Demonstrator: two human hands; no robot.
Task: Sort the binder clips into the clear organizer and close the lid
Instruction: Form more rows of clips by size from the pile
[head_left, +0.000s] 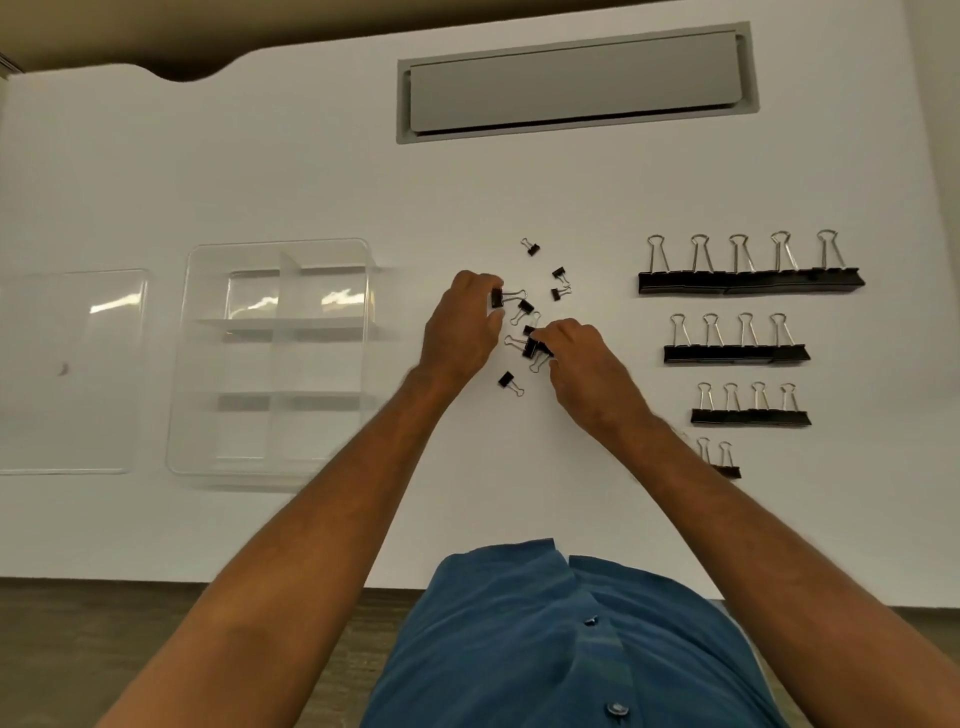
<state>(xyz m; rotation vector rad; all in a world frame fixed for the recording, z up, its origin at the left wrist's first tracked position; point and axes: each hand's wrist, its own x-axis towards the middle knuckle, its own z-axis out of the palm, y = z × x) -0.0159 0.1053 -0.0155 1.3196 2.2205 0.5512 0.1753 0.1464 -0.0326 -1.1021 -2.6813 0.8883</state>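
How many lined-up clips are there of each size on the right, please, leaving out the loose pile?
Largest clips: 5
Second row: 4
Third row: 4
Nearest row: 2 showing, partly hidden
Total: 15 showing

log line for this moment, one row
left hand pinches small black binder clip | right hand grips clips in pile | clear plastic organizer empty, lid off

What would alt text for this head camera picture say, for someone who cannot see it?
Two hands gather small black binder clips on a white table: the left hand pinches one, the right hand grips another. An open clear organizer sits left, rows of larger clips right.
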